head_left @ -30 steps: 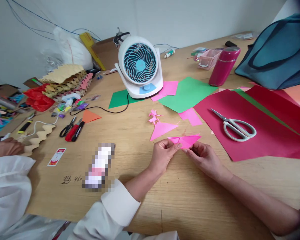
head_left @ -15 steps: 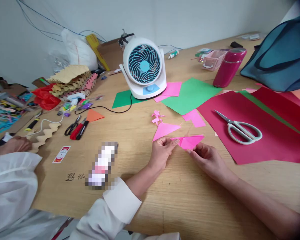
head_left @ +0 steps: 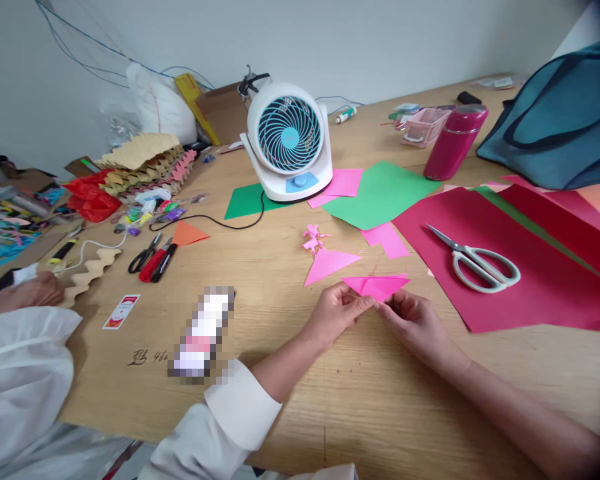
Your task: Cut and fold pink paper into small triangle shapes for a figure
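Between my two hands is a folded pink paper triangle [head_left: 379,287], its long edge facing away from me and its point toward me. My left hand [head_left: 336,312] pinches it near the lower point, thumb on top. From the other side my right hand [head_left: 414,325] grips the same point, its thumb close to the left one; the fingers beneath are partly hidden. Just beyond lie another pink paper triangle [head_left: 330,264] and small pink paper cut-outs [head_left: 313,237]. A pink paper scrap [head_left: 389,241] rests farther right.
White-handled scissors [head_left: 485,267] lie on dark red paper [head_left: 455,303] at right. A white fan [head_left: 290,140] stands behind on green paper [head_left: 385,193]. A phone [head_left: 203,333] is left of my arm. Another person's hand [head_left: 33,293] rests at far left, near dark scissors [head_left: 145,253] and cutters [head_left: 160,261].
My left hand has slid right along the pink paper from its left corner to the lower point, bringing both thumbs together. The view has shifted slightly.
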A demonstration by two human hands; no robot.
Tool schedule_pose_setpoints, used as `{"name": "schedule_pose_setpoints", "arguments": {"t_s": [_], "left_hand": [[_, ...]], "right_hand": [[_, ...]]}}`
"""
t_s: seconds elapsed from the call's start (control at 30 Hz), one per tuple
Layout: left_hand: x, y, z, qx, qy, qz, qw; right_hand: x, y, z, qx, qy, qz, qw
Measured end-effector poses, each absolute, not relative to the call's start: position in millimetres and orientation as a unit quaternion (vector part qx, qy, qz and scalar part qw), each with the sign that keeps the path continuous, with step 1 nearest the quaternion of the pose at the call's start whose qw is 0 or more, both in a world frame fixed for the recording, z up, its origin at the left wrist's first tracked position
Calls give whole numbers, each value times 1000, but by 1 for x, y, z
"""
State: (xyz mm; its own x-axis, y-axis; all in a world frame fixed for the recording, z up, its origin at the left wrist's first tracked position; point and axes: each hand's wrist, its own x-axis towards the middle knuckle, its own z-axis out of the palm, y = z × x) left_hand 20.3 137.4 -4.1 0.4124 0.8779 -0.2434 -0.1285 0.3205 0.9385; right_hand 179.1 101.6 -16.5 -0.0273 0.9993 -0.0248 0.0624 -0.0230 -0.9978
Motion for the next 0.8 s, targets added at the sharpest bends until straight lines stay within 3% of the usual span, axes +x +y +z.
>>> {"name": "schedule_pose_setpoints", "arguments": {"t_s": [0.37,0.8], "left_hand": [[19,138,-2,454,425,425,658],[20,135,-1,433,408,420,685]], "right_hand": [[179,98,-19,-505,-571,486,427],[183,96,-26,-498,-593,483,409]]}}
